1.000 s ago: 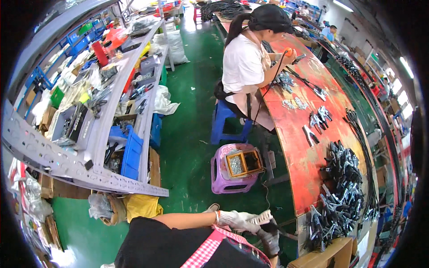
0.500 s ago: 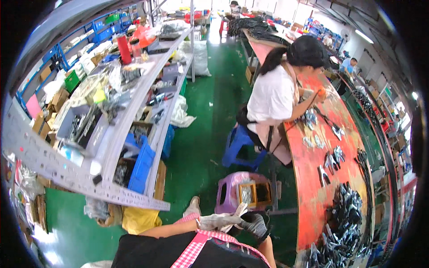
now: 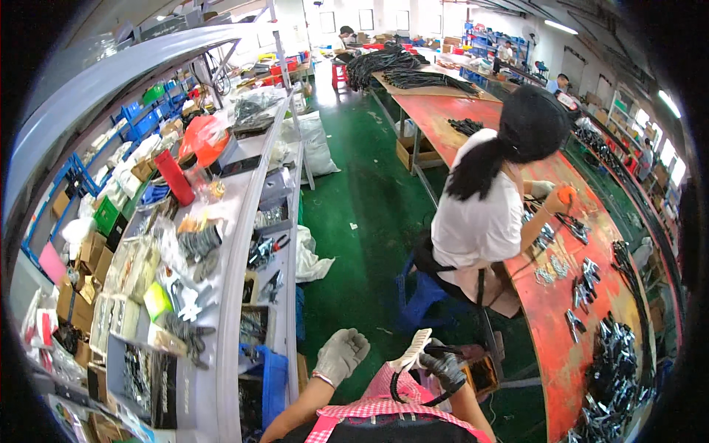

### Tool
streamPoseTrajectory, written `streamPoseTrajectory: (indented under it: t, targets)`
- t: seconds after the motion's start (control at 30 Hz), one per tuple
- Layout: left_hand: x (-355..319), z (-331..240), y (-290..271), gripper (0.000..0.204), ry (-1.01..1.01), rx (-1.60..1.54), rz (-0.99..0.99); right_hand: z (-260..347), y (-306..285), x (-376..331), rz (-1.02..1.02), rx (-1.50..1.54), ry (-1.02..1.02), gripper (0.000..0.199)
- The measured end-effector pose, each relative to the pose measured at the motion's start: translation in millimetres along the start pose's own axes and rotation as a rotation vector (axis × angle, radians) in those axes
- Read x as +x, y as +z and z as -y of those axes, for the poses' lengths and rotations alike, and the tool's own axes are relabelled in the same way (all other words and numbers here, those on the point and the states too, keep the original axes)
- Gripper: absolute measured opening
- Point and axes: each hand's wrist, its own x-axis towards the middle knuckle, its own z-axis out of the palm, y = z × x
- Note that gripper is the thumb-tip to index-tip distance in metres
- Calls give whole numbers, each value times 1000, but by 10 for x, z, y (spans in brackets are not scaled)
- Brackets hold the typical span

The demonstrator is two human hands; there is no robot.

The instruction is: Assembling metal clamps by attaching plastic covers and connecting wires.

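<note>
My left hand (image 3: 342, 356), in a pale grey work glove, is raised beside the shelf. Its fingers are loosely curved and nothing shows in it. In front of my apron, my right hand (image 3: 444, 369), in a darker grey glove, is closed around a black cord (image 3: 399, 387) that loops down over the pink checked cloth. A pale ribbed piece (image 3: 412, 350) sticks up at the left of that hand, beside the cord. Whether the two are joined I cannot tell.
On my left stands a metal shelf (image 3: 221, 295) with tools, bags and a blue bin (image 3: 273, 387). A co-worker (image 3: 487, 207) sits on a blue stool (image 3: 425, 295) at the red worktable (image 3: 532, 310), where metal clamp-like parts (image 3: 609, 369) lie heaped. Green floor (image 3: 354, 192) runs between.
My hands were together and have come apart, the left one moving away to the left. The view has shifted, and the purple stool by my feet no longer shows clearly.
</note>
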Motion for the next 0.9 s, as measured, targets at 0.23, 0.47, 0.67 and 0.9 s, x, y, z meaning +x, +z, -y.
streamPoseTrajectory:
  t: [0.23,0.47,0.67,0.9]
  targets:
    - [1045,-724,481,12,-74,-80,-22,66,-240,1389,5,171,-33,22]
    - [2109,-1779,1130,13,97,-110,-46,964,-134,3240,161,209,-133,34]
    - [2811,-2509,1207,16,281,-191,-108,1615,89,4609,257,220,-23,46]
    - [3556,-3217,843,16,447,-447,-270,1408,-50,6019,209,543,307,41]
